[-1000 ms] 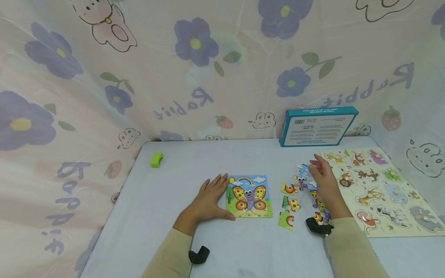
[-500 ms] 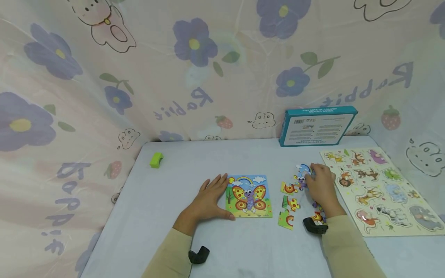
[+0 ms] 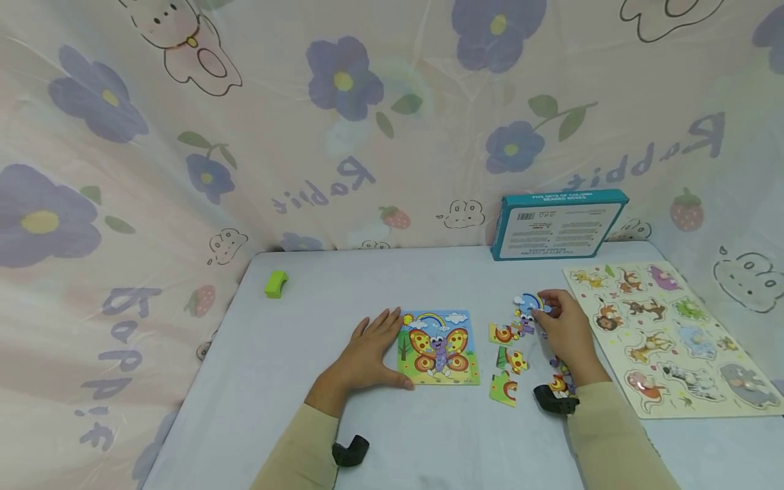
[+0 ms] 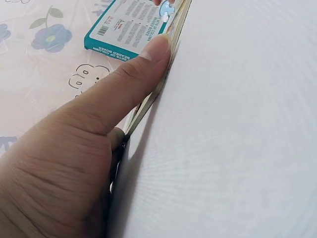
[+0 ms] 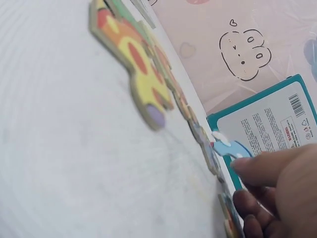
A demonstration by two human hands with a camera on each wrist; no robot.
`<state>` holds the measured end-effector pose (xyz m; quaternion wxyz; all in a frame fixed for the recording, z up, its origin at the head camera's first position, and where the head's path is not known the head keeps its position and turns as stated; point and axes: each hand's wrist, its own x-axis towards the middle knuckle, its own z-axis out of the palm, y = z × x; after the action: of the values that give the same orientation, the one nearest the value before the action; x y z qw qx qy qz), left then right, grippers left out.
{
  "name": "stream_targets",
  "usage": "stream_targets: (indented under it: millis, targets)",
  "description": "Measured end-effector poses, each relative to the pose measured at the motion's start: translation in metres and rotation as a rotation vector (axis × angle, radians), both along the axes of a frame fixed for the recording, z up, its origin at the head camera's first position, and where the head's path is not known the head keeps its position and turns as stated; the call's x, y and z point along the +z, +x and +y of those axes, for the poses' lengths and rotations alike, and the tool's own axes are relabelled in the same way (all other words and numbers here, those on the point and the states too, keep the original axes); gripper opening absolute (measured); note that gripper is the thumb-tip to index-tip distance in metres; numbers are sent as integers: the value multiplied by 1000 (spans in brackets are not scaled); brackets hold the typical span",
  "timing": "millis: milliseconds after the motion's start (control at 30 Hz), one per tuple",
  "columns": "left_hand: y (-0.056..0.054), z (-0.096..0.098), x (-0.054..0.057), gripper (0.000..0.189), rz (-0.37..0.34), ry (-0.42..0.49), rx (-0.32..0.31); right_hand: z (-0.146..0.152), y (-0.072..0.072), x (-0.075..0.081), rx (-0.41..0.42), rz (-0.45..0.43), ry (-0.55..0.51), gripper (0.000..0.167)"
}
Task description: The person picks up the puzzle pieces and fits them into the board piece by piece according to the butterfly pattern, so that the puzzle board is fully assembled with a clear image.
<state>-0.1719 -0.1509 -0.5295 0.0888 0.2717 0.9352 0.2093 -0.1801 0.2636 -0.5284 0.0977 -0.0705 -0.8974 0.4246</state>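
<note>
My left hand (image 3: 366, 350) rests beside the square butterfly puzzle board (image 3: 438, 348), fingers straight and spread along its left edge. In the left wrist view the thumb (image 4: 143, 62) lies against the board's edge. With thumb and fingers my right hand (image 3: 569, 333) pinches a blue puzzle piece (image 3: 529, 303) with a rainbow and cloud on it. That same piece shows at the thumb tip in the right wrist view, tilted up. Loose pieces lie to its left and below, among them a spotted yellow wing piece (image 3: 513, 360) and a green corner piece (image 3: 503, 389). Others are partly hidden under the right hand.
A cream animal puzzle board (image 3: 674, 340) lies at the right. Behind the pieces stands a teal and white box (image 3: 559, 228) against the patterned curtain. One green arched block (image 3: 276, 284) sits at the back left of the table.
My right hand has come down and left from above the pieces and taken hold of the rainbow piece, shifting it slightly left. My left hand has stayed at the board.
</note>
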Motion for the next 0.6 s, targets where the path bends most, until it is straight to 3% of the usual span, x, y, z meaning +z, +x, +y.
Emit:
stream_targets:
  millis: [333, 600]
  targets:
    - [-1, 0, -1, 138, -5, -15, -1, -3, 7, 6, -20, 89, -17, 37]
    - [-1, -1, -1, 138, 2, -5, -4, -15, 7, 11, 21, 141, -93, 33]
